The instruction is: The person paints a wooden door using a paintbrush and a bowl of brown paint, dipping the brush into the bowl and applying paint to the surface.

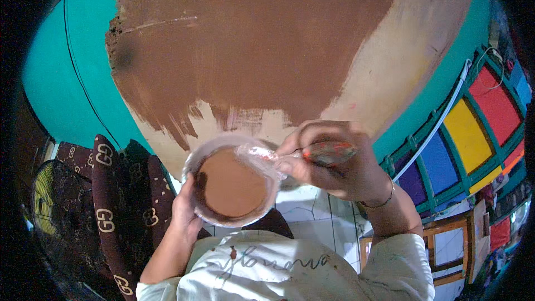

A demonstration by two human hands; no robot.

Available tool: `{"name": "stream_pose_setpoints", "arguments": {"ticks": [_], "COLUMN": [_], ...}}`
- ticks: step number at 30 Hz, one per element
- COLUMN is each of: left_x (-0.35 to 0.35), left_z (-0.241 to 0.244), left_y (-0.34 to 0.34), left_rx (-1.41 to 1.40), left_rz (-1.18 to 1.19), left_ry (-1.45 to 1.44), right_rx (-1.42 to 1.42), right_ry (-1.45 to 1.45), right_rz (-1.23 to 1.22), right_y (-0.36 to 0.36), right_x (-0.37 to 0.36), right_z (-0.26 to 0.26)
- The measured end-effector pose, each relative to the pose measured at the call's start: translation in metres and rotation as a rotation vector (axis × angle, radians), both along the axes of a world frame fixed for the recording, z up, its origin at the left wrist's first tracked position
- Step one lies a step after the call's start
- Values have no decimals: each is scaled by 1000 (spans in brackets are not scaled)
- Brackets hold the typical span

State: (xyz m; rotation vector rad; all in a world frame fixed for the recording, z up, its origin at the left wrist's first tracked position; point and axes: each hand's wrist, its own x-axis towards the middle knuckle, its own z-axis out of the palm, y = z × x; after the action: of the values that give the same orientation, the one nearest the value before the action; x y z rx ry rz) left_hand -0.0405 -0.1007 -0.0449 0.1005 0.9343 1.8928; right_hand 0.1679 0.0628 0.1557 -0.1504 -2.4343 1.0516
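Observation:
A round white tub point(191, 163) of brown paint point(236, 184) is held at its left side by my left hand point(184, 207). In my right hand point(334, 163) is a paintbrush point(330, 151), its handle smeared with paint. The brush head reaches over the tub's upper right rim; blur hides whether its bristles touch the paint. Beyond the tub stands a door-like panel point(259, 50), largely coated brown. Pale, uncoated patches show along its lower edge and right side, with ragged brush strokes at the border.
Teal wall point(83, 67) flanks the panel, with a dark cable point(77, 58) on the left. Dark patterned cushions point(121, 200) stand at lower left near a fan point(46, 200). To the right are a rack with coloured panels point(468, 133), a white pipe point(434, 123) and a wooden frame point(447, 246) above white floor tiles point(311, 209).

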Motion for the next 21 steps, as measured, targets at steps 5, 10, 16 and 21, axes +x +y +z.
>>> {"name": "stream_pose_setpoints", "arguments": {"ticks": [5, 10, 16, 21], "left_x": [35, 62, 87, 101], "left_z": [11, 28, 44, 46], "left_y": [57, 96, 122, 137], "left_rx": [64, 80, 45, -17], "left_rz": [-216, -284, -338, -384], "left_ry": [-87, -71, -30, -15], "right_rx": [195, 182, 115, 94], "right_ry": [-188, -249, -360, -381], "right_rz": [-34, -152, -290, -342], "right_y": [16, 38, 60, 77], "right_x": [12, 27, 52, 71], "right_z": [-16, -23, -25, -28]}}
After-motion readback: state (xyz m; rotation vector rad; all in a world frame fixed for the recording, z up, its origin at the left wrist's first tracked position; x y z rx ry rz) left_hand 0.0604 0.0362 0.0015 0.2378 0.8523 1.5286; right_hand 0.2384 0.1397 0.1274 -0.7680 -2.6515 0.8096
